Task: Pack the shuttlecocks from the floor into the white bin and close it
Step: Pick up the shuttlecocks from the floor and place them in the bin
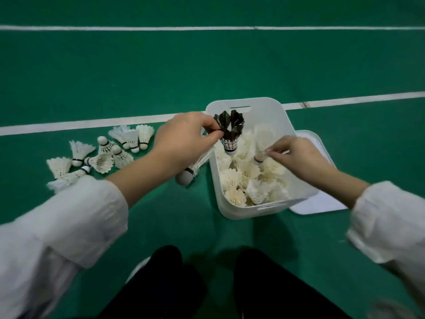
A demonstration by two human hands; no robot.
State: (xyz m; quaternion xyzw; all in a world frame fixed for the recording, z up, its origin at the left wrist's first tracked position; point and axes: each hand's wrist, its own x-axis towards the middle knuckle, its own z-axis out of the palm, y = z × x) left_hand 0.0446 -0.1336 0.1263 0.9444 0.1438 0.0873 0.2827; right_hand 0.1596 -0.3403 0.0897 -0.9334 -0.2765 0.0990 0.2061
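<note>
Over the white plastic bin (pixel 253 210) at frame centre, your left grip (pixel 184 134) pinches a dark-feathered shuttlecock (pixel 230 130) hanging cork-down at its fingertips, while your right grip (pixel 299 155) pinches a white feathered shuttlecock (pixel 261 153).

bin (pixel 239 212): smooth matt white plastic | shuttlecocks (pixel 101 161): white feather, one dark (pixel 230 125) | floor (pixel 161 72): matt green

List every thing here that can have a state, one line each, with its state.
white bin, open, partly filled with shuttlecocks.
lid, off, lying on the floor at the bin's right.
black shuttlecock, pinched by left hand over the bin, cork down.
white shuttlecock, pinched by right hand over the bin.
floor shuttlecocks, loose left of the bin, unpacked.
</note>
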